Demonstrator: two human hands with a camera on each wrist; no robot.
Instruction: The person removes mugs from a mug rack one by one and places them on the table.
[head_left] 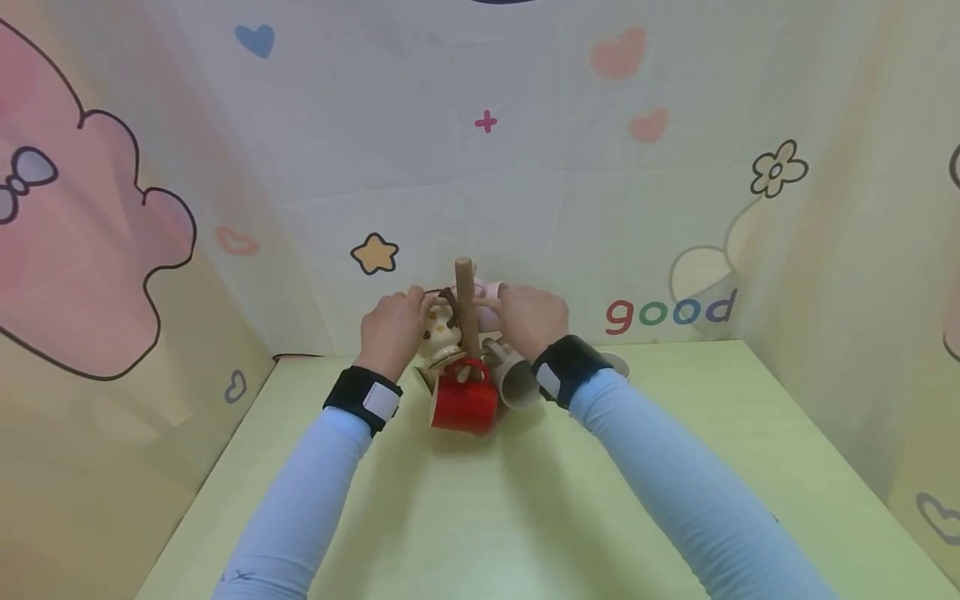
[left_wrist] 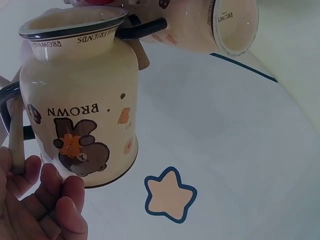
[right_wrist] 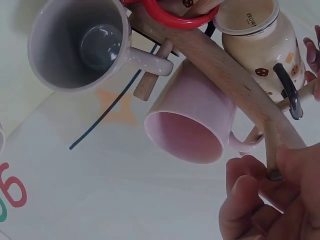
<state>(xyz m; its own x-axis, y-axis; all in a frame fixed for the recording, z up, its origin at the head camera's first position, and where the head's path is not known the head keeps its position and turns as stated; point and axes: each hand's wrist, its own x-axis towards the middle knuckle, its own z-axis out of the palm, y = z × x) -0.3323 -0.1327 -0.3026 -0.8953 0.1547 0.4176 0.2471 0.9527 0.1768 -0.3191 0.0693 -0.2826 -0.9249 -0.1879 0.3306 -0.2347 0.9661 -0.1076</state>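
A wooden mug tree (head_left: 465, 287) stands near the back wall with several mugs hanging on it. My left hand (head_left: 390, 327) grips the end of one peg (left_wrist: 17, 142), from which a cream mug (left_wrist: 85, 105) with a dark handle and a bear print hangs. My right hand (head_left: 534, 318) pinches a peg (right_wrist: 271, 145) on the other side. A pink mug (right_wrist: 192, 117) hangs behind the post. Lower down are a red mug (head_left: 463, 406), a grey mug (head_left: 519, 379) and another cream mug (left_wrist: 190, 30). The stand's base is hidden in the head view.
The pale table (head_left: 465, 533) runs back to a printed cloth wall (head_left: 420, 150). Beside my right wrist, the white rim (head_left: 619, 364) of a partly hidden object shows on the table. Cloth also closes off the left and right sides.
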